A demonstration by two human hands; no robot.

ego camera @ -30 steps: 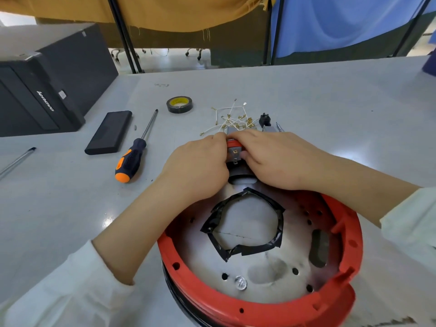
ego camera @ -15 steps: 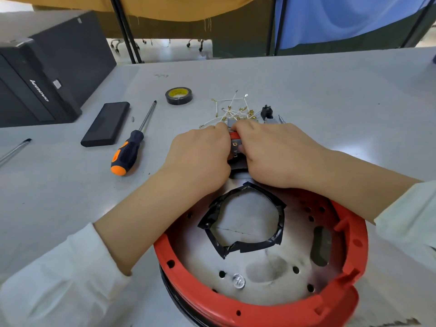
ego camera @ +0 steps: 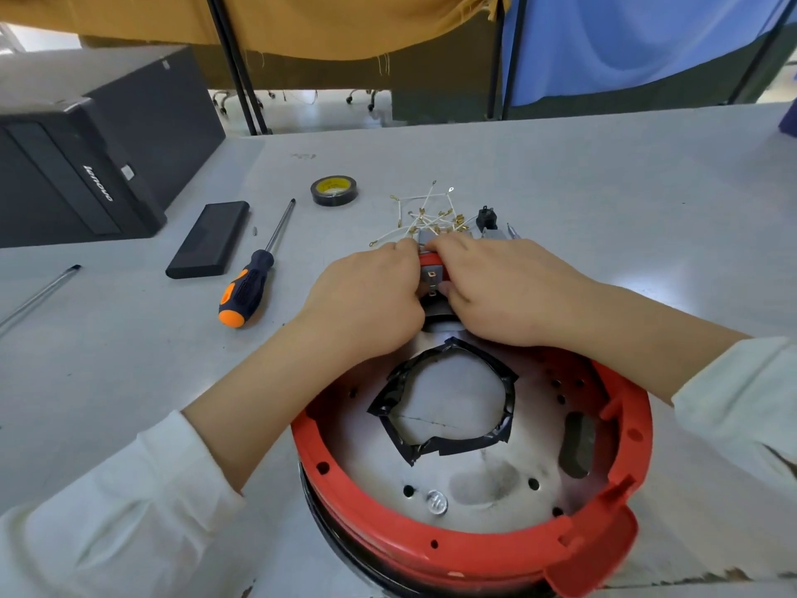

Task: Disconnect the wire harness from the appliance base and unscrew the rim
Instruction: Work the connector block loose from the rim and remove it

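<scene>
Wire harness point(ego camera: 425, 215) terminals lie loose beyond the appliance base point(ego camera: 470, 446); both hands' fingers point(ego camera: 405, 252) pinch the switch block point(ego camera: 432, 276) at the rim point(ego camera: 431, 550); best pull straight, without twisting.

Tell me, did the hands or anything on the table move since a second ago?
Hardly anything moved. The left hand and right hand keep gripping the small red and grey part at the far edge of the red rim, with no clear shift. Only the camera moved a little. The screwdriver, tape roll, loose wires and black box lie where they were.
</scene>
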